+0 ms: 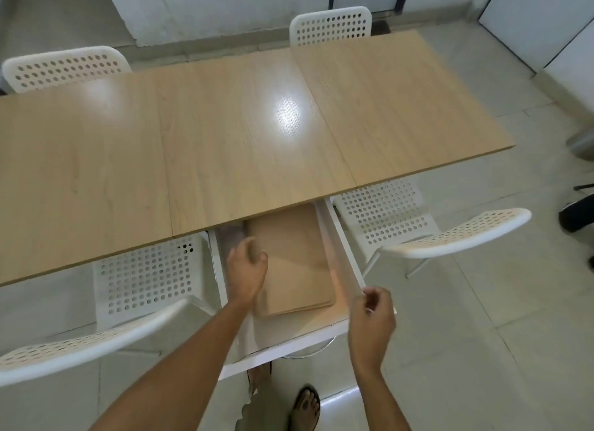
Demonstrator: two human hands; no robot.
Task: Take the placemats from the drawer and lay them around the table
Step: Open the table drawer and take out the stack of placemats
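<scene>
A stack of tan placemats lies in the white drawer, which is pulled out from under the near edge of the wooden table. My left hand reaches into the drawer and grips the stack's left edge, thumb on top and fingers curled at the edge. My right hand hovers at the drawer's front right corner, its fingers loosely curled and holding nothing. The far end of the stack is hidden under the tabletop.
White perforated chairs stand around the table: one at near left, one at near right, two at the far side. My sandalled foot is on the tiled floor below the drawer. A dark object lies at the right.
</scene>
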